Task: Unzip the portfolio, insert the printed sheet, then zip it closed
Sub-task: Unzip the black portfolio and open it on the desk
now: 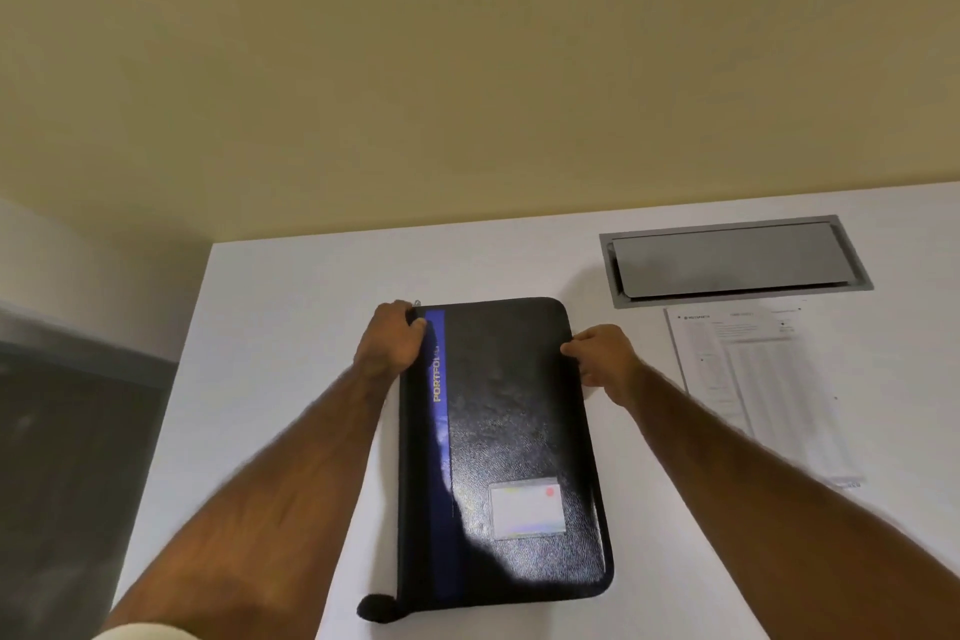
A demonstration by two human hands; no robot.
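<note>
A black zip portfolio [514, 431] with a blue stripe and gold lettering lies closed and flat on the white table [291, 327]. My left hand [392, 340] grips its far left corner, where a small metal zip pull shows just above the fingers. My right hand [605, 359] holds the portfolio's right edge near the far corner, fingers curled against it. The printed sheet [763, 390] lies flat on the table to the right of the portfolio, apart from both hands.
A grey metal cable hatch [732, 260] is set into the table behind the sheet. A beige wall [467, 68] rises behind the table's far edge. The table's left edge drops to a dark floor [67, 457]. A black zip tail sticks out at the portfolio's near left corner.
</note>
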